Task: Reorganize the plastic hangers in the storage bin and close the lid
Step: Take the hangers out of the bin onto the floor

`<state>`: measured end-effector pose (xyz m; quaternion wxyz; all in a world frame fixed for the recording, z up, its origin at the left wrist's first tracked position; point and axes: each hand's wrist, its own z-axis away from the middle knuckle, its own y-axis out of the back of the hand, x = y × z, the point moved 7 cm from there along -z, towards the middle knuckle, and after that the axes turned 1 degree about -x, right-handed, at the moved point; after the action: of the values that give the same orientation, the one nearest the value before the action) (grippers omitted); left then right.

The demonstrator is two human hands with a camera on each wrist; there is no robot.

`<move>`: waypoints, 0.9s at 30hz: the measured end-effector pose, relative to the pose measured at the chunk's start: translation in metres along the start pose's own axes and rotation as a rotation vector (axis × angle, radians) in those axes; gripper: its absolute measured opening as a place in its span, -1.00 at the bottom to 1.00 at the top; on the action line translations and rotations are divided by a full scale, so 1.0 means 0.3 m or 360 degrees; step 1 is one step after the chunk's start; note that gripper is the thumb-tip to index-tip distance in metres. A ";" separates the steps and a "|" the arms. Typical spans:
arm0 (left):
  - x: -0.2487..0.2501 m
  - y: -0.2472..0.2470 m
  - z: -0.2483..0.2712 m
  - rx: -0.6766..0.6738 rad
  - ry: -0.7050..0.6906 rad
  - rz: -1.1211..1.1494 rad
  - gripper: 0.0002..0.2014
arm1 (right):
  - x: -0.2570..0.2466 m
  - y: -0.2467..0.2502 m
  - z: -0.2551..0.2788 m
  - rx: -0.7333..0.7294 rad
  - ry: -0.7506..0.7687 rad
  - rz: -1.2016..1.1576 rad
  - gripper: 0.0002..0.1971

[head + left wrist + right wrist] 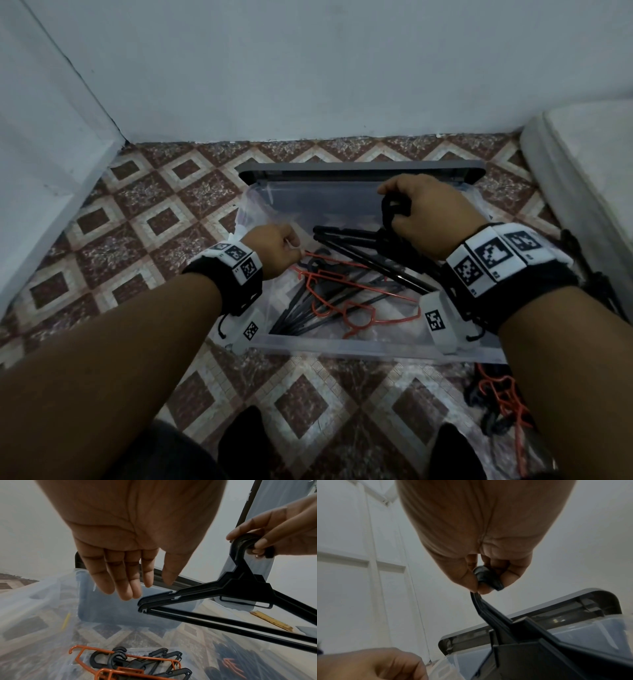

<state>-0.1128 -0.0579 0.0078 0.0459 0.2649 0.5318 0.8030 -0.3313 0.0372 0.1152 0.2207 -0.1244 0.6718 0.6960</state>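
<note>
A clear plastic storage bin (342, 346) stands on the tiled floor, its grey lid (359, 169) open and upright behind it. My right hand (411, 212) grips the hooks of a few stacked black hangers (356, 240) and holds them above the bin's right half; the same right hand (485, 580) shows curled round the hooks. My left hand (150, 586) hovers over the bin's left side with straight fingers, holding nothing. On the bin's floor lie orange hangers (342, 298) tangled with black hangers (298, 311).
More orange and black hangers (500, 397) lie on the floor right of the bin. A white mattress edge (582, 164) runs along the right. A white wall stands behind, a white panel (51, 137) to the left. My feet (239, 442) are near the bin's front.
</note>
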 end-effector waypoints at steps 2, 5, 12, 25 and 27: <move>-0.012 -0.006 -0.005 -0.0009 0.0003 -0.0004 -0.73 | -0.001 0.003 0.001 0.0029 0.0019 0.0084 -0.56; -0.029 -0.017 -0.012 -0.0027 0.0028 -0.0009 -0.74 | 0.006 0.004 -0.003 0.0036 -0.0003 0.0161 -0.57; -0.051 -0.012 -0.155 -0.0201 0.0160 -0.0266 -0.75 | 0.048 -0.021 -0.011 -0.0016 -0.0062 0.0165 -0.68; -0.255 -0.434 -0.453 -0.0638 0.0393 -0.0610 -0.51 | 0.106 0.003 -0.029 0.0252 -0.0096 -0.0016 -0.68; -0.267 -0.511 -0.477 -0.0722 0.0457 -0.0614 -0.44 | 0.120 -0.004 -0.038 0.0282 -0.0102 -0.0025 -0.70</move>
<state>-0.1439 -0.1394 -0.1990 0.1797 0.0265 0.3809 0.9066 -0.3635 0.0309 0.0966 0.2578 -0.0874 0.7224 0.6357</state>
